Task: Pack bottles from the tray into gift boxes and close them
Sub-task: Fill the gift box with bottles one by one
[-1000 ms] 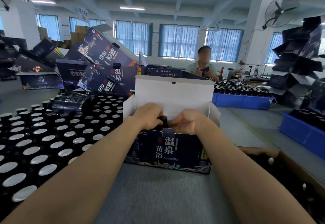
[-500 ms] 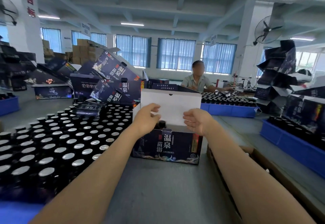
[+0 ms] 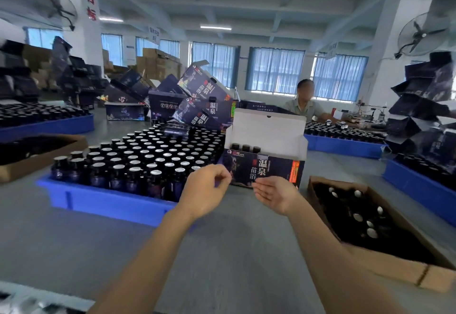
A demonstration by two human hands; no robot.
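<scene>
Both hands have come off the white lid flap [image 3: 267, 133] they were holding half a second ago and pulled back toward me. The left hand [image 3: 206, 190] hangs with its fingers loosely curled round nothing. The right hand [image 3: 276, 195] is palm up with the fingers spread. Neither one is touching anything.

The gift box [image 3: 264, 168] sits at 12 o'clock from the hands, just beyond the fingertips, with its lid standing straight up. It's dark navy card with big pale characters on the front and plain white inside. Three bottle caps [image 3: 245, 147] poke up at its left end, and I can't tell whether the rest is filled.

The blue tray [image 3: 106, 200] at 10 o'clock is packed with upright bottles [image 3: 148, 156], dark with shiny silver tops.

Handling guess: the bottles look like glass, so smooth, a bit weighty and not something to knock together. I'd grab them round the body under the cap. The box is thin card, light and bendy, so I'd take the lid by both top corners to fold it down.

There's also a cardboard carton [image 3: 407, 271] at 3 o'clock with more bottles inside.
</scene>
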